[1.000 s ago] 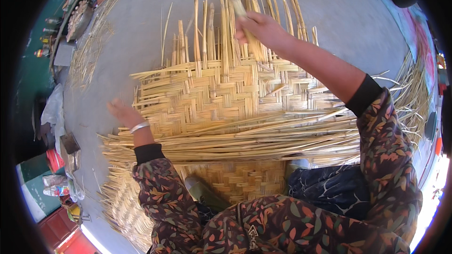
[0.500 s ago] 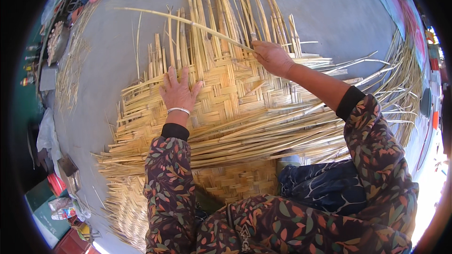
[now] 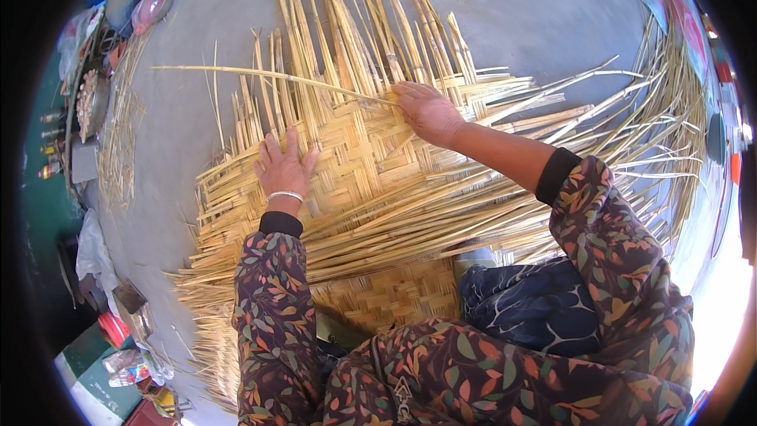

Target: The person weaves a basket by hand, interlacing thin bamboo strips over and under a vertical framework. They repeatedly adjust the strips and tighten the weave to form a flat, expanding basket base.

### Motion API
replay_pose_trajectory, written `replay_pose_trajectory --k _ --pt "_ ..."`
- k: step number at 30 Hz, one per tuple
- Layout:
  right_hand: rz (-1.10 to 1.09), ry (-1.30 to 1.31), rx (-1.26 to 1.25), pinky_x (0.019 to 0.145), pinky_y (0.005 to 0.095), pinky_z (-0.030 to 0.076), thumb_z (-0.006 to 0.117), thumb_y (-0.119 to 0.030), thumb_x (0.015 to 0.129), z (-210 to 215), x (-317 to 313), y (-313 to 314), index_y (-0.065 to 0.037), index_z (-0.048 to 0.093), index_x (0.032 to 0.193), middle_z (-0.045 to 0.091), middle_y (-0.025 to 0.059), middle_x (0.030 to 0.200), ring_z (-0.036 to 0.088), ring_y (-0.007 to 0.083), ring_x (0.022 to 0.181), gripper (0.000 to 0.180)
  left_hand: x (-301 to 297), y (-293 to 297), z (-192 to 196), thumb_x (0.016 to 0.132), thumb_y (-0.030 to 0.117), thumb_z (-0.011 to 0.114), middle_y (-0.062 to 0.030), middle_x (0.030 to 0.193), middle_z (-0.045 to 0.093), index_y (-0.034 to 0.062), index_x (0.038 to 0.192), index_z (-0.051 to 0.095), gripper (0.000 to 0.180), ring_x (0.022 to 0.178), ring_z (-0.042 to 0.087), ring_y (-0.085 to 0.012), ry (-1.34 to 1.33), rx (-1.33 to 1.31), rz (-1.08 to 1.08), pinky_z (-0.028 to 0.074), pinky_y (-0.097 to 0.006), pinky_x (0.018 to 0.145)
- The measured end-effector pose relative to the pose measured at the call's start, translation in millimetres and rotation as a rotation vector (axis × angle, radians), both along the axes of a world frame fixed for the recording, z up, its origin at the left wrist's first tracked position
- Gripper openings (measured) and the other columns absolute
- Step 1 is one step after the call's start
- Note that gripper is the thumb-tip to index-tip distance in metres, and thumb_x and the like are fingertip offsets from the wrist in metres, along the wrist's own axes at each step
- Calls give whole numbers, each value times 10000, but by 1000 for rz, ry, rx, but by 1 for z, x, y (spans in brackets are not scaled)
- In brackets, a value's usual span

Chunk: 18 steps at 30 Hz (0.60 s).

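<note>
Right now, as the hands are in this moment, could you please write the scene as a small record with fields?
Left hand: left hand, palm down, fingers spread, over the left part of the woven mat
Left wrist: silvery bangle
Right hand: right hand, holding the right end of a long strip
Strip position: slanting across the unwoven ends at the mat's far edge
Near side: loose strips lying across the mat
Surface: grey floor

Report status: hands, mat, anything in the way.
Left hand spread, palm down, on woven mat. Right hand gripping long thin cane strip. Possibly in the way: loose strips across the mat's near side.
</note>
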State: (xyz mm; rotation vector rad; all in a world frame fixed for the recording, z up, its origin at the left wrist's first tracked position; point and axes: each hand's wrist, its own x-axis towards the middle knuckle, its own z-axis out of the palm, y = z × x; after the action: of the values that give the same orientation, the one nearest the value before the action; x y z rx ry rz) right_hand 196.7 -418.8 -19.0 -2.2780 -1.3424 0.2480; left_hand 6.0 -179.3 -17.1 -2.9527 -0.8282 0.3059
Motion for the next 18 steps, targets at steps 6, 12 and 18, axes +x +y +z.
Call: replay_pose_trajectory --k 6,12,18 --pt "90 -120 99 866 382 456 500 -87 821 -4 8 -1 -23 578 872 566 117 982 540 289 989 113 -22 -16 22 846 483 542 -137 1381 390 173 1310 446 567 1234 384 -352 21 -8 -104 305 -538 971" --pt "181 -22 -191 872 400 445 518 -81 825 31 -12 -20 -64 581 911 591 104 949 558 264 981 107 -94 -47 45 816 313 617 -85 1091 601 110 1054 608 314 1032 540 -269 -143 -309 -295 384 -403 888" --pt "287 -177 -374 916 395 424 492 -78 840 34 -18 -28 -81 591 967 604 82 1001 556 233 1039 161 -137 -71 50 787 196 637 -37 879 590 112 879 596 131 842 549 -231 -209 -280 -466 411 -361 746"
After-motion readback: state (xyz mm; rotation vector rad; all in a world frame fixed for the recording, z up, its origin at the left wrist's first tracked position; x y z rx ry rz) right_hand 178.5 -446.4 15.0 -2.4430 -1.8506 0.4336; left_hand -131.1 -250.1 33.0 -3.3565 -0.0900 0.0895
